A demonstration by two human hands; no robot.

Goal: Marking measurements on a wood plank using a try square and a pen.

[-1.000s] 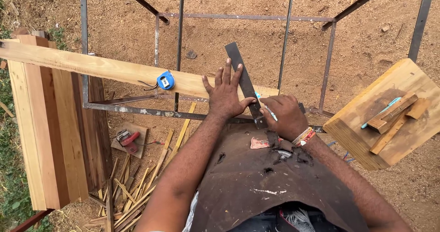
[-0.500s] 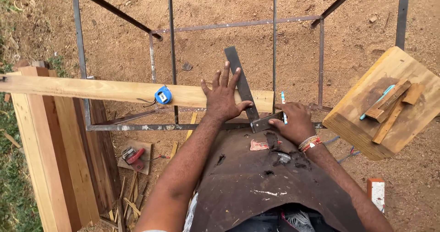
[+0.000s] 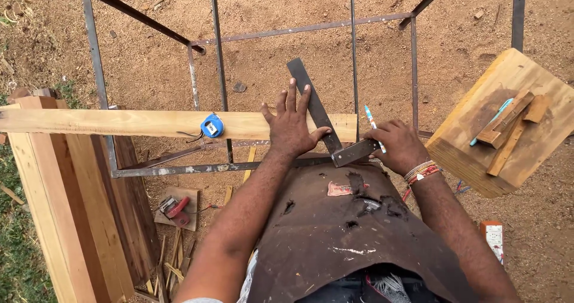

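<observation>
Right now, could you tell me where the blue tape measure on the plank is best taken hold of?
Take the blue tape measure across its round case, coming from above. It lies flat on the plank, clear of the left hand, so both sides are free. Avoid the loose dark loop trailing to its left.

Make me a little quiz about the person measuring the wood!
1. True or false: the left hand presses flat on the plank and the try square.
2. What does the right hand hold?
A. hammer
B. pen
C. saw
3. Fill in: the blue tape measure lies on the ____.

Key
1. True.
2. B: a pen, while that hand also steadies the square's stock.
3. Plank, which rests across the metal frame.
</observation>
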